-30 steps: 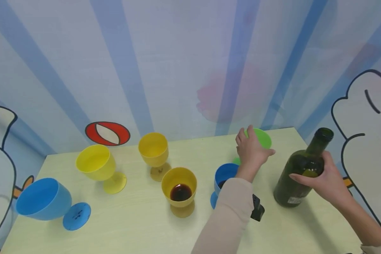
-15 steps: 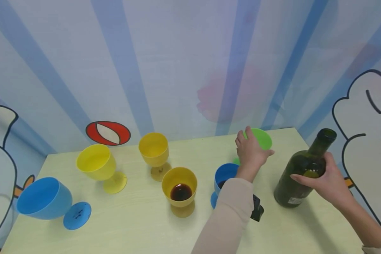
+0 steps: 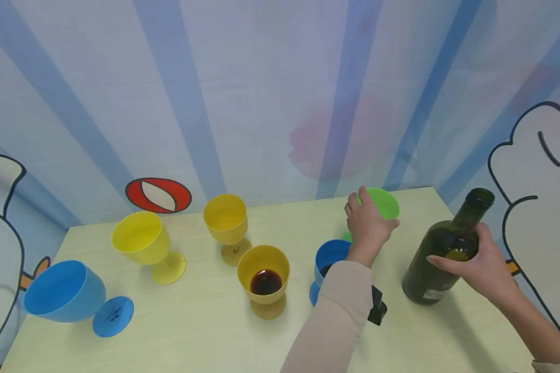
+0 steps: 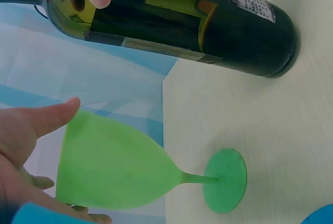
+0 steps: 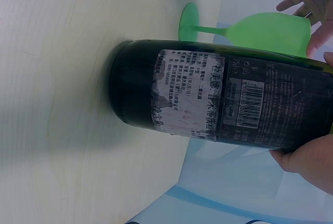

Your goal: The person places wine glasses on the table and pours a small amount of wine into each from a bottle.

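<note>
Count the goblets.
6: pale blue goblet far left, yellow goblet beside it, two amber goblets centre, dark blue goblet partly behind left sleeve, green goblet at left hand. More may be hidden.

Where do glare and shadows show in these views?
Head: highlights on the bottle and the dark liquid, a soft shadow on the table; left wrist: the green goblet shows no strong glare; right wrist: a broad, diffuse shadow beside the bottle.

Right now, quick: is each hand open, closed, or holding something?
Left hand: open, at the mouth of the green goblet.
Right hand: holding the dark green bottle.
</note>
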The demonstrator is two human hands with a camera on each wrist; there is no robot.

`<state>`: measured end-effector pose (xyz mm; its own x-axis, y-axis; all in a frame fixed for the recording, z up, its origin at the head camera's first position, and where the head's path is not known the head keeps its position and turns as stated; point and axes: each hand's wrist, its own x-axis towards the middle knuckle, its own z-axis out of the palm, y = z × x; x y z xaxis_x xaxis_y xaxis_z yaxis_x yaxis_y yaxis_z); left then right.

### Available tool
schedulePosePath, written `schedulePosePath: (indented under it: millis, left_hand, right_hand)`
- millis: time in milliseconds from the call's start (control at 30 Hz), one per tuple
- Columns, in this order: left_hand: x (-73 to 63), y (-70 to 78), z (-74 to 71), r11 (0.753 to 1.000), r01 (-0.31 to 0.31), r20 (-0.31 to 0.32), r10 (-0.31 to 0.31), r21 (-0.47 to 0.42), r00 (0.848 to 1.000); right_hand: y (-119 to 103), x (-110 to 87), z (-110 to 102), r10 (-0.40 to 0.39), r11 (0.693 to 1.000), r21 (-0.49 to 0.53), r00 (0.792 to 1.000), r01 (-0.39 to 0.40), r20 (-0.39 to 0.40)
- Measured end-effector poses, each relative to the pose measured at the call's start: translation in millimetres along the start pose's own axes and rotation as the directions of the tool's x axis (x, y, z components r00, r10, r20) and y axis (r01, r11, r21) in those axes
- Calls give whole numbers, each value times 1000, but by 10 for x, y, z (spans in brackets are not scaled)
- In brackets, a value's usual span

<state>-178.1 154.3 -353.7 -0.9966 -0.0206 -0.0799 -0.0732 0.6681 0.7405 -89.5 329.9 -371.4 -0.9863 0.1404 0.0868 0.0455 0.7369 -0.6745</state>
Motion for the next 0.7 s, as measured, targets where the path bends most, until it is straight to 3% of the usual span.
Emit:
schedulePosePath:
  millis: [400,700]
  left_hand:
    - [11,-16,14,1000,-5,-2,5,23,1000]
    - [22,-30,19,1000,-17,-3,17,-25,1000]
  right_hand:
    - [3,20,0,-6,1000,5,1000,6,10]
    - [8,16,1,-2,1000,14,1000,2,16]
